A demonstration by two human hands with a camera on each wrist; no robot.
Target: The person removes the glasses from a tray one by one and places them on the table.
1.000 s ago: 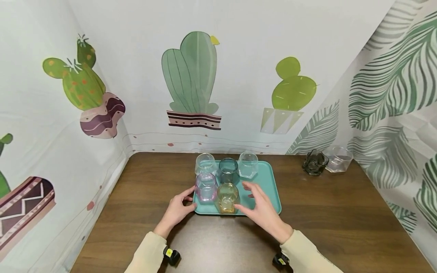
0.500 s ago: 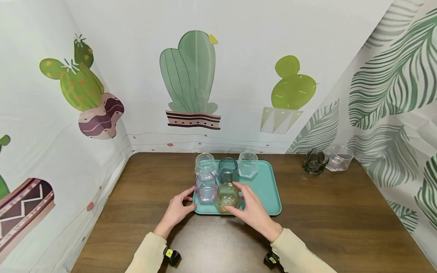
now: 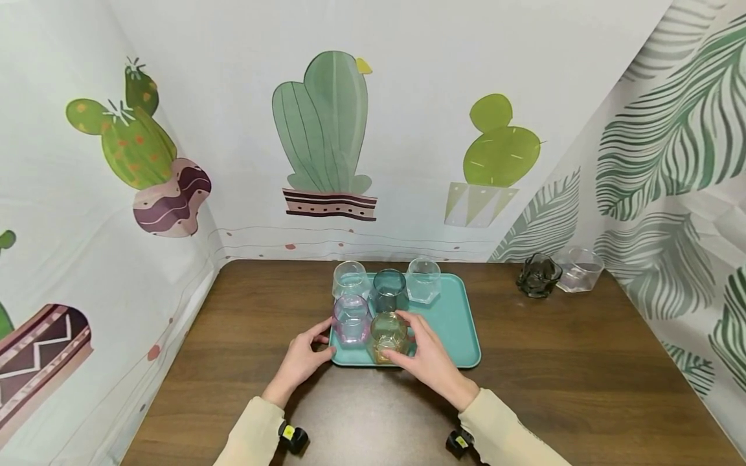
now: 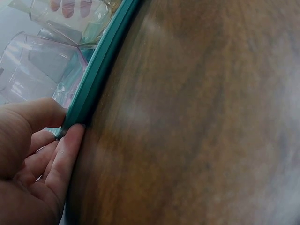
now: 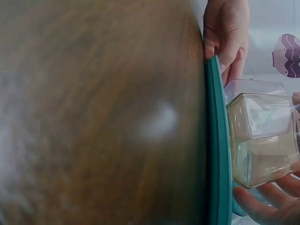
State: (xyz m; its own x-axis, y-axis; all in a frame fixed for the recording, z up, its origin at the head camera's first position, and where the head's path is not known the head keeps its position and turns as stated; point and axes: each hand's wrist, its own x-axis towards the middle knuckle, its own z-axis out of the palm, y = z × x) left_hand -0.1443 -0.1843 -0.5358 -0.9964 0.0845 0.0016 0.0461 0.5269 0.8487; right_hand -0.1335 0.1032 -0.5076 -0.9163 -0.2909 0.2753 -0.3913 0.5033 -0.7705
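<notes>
Hands (image 3: 300,358) forward, fingers (image 4: 70,143) bent, forearms (image 3: 515,430) slanted

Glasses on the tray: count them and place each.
5. Front row on the tray, left to right: pink glass, yellow glass. Back row: clear glass, blue glass, second clear glass. None seems hidden.

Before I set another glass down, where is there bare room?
The tray is bare between the right hand and its right rim; so is the table between tray and dark glass. The tray's left side is crowded: five glasses, with the left hand at its edge.
</notes>
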